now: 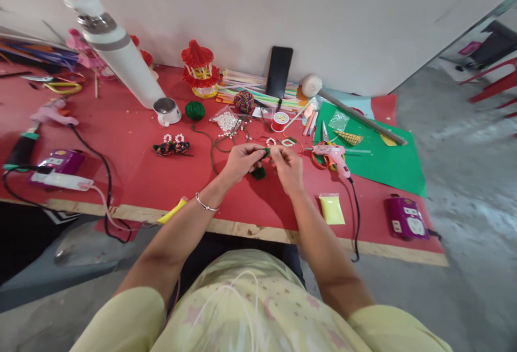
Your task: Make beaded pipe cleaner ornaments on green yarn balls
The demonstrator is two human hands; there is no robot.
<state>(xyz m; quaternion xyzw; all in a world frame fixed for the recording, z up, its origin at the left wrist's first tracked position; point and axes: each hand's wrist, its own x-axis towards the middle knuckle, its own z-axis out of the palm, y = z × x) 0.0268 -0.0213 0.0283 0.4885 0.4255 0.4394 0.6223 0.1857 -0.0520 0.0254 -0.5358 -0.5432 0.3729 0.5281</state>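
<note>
My left hand (241, 161) and my right hand (287, 165) meet over the red board (133, 142), fingers pinched together on a small dark green yarn piece (259, 172) that shows between and just below them. A green strand (211, 150) trails from it toward a green yarn ball (195, 110) farther back. A bangle sits on my left wrist. Just left lies a small dark woven piece with white bead loops (172, 146).
A pink glue gun (333, 154) and scissors (324, 135) lie right of my hands on a green sheet (388, 163). A bag of white beads (226, 121), red thread spool (279, 121), phone (279, 71), white bottle (117, 53), cup (166, 110), yellow packet (332, 208) and purple sockets (407, 217) surround them.
</note>
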